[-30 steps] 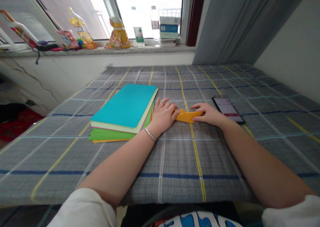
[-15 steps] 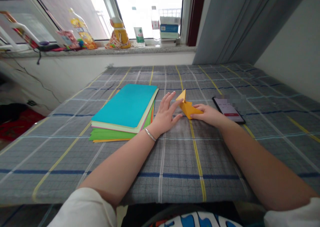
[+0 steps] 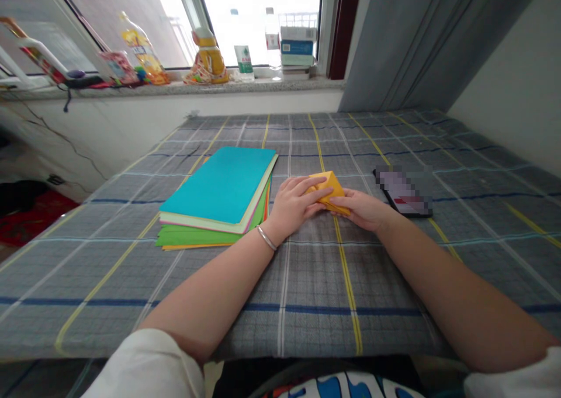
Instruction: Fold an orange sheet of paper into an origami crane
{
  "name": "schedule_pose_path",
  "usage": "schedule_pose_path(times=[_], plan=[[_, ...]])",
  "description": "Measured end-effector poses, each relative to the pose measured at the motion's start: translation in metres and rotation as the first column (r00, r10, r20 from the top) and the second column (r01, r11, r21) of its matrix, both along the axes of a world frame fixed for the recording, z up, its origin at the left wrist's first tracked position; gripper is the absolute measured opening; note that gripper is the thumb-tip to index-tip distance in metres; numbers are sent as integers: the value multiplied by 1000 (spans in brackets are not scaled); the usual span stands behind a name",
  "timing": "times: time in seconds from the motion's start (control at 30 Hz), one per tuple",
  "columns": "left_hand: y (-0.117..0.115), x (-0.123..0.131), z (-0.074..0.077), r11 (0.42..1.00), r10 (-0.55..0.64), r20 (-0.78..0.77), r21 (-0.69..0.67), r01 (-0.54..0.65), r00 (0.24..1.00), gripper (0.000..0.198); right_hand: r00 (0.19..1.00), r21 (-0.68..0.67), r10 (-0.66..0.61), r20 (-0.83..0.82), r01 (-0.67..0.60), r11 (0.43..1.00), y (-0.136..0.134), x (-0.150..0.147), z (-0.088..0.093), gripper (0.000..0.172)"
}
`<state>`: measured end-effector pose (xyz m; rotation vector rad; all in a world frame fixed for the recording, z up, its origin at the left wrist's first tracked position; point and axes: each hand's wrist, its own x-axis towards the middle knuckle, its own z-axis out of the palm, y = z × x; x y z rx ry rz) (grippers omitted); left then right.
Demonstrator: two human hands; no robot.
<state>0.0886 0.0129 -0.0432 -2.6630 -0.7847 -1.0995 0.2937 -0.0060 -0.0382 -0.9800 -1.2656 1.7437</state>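
Observation:
Between my two hands is a piece of folded yellow-orange paper (image 3: 332, 183), its flat folded side facing up. My left hand (image 3: 297, 199) grips it from the left, fingers laid over its face and thumb beneath. From the right, my right hand (image 3: 362, 207) pinches the lower right edge between thumb and fingers. A silver bracelet circles my left wrist. Left of my left hand lies a stack of coloured paper (image 3: 221, 184), blue on top with green and orange sheets showing below. Parts of the folded paper are hidden under my fingers.
A dark phone (image 3: 405, 192) lies on the checked tablecloth (image 3: 245, 328) to the right of my right hand. Along the windowsill (image 3: 263, 86) at the back stand bottles, a tube (image 3: 243, 61) and boxes (image 3: 297, 47). A grey curtain (image 3: 403, 41) hangs at back right.
My left hand has moved right and closed onto the folded paper. The paper has turned, so its upright points no longer show and a flat side faces up.

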Motion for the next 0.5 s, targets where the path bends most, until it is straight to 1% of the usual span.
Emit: schedule_pose_path(times=[0.1, 0.3, 0.4, 0.5], plan=[[-1, 0, 0, 1000, 9, 55, -29, -8, 998, 33, 998, -21, -10, -54, 9, 1000, 0, -1, -2, 21], [-1, 2, -1, 998, -6, 130, -54, 13, 992, 28, 990, -47, 58, -129, -65, 997, 0, -2, -6, 24], [0, 2, -1, 998, -24, 150, -55, 32, 988, 27, 987, -36, 55, -152, -61, 997, -1, -6, -4, 25], [0, 2, -1, 998, -38, 161, -37, 44, 986, 27, 990, -8, 31, -136, -33, 999, -3, -12, -3, 23]])
